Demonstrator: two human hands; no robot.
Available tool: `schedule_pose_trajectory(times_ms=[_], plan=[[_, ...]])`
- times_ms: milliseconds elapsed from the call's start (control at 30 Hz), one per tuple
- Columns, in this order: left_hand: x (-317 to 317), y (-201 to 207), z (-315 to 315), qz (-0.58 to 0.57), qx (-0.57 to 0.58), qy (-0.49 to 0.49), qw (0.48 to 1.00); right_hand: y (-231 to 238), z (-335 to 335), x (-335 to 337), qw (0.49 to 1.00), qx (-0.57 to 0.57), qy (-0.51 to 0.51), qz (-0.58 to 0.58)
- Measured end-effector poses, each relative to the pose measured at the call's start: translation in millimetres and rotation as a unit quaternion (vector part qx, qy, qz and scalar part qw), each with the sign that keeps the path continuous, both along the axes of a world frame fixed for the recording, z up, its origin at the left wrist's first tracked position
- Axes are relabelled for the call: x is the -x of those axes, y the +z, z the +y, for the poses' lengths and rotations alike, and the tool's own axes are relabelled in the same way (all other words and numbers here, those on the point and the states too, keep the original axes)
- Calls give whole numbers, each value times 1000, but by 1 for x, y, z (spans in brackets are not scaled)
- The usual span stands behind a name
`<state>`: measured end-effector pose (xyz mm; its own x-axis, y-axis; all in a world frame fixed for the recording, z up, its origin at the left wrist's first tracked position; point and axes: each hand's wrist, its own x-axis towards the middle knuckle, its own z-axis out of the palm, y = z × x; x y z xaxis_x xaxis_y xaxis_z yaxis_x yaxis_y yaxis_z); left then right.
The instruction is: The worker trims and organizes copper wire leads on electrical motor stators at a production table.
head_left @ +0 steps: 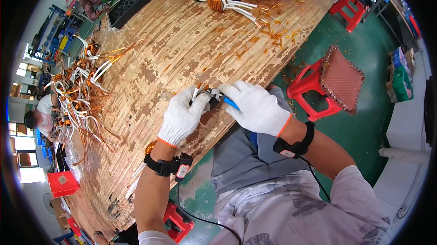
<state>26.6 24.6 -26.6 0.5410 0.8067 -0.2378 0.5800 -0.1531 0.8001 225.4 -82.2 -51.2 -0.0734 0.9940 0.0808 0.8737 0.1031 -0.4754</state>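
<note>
Blue-handled pliers (231, 103) sit in my right hand (259, 108), which wears a white knitted glove and is closed round the handles. Their metal head points left, close to the fingers of my left hand (178, 115), gloved alike. Between that hand's thumb and fingers is pinched a white-sleeved copper wire (195, 93), its coppery end facing away from me. A dark piece shows beside the wire, partly hidden by the glove. Whether the jaws touch the wire I cannot tell. Below my left wrist, a copper coil (149, 148) is partly covered by my forearm.
Copper coils (215, 2) with white leads lie at the table's far side, amid copper-coloured scraps (273, 35). More coils (79, 104) are heaped at left. A black tray (136, 1) stands near a co-worker. Red stools (314, 90) stand right of the wooden table (182, 54).
</note>
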Motion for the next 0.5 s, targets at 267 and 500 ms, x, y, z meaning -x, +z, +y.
schedule_pose_trajectory(times_ms=[267, 500], plan=[[4, 11, 11, -75, 168, -19, 983, -4, -2, -7, 995, -14, 41, 95], [14, 30, 15, -151, 345, -60, 924, -19, 19, -19, 966, -233, 116, -8]])
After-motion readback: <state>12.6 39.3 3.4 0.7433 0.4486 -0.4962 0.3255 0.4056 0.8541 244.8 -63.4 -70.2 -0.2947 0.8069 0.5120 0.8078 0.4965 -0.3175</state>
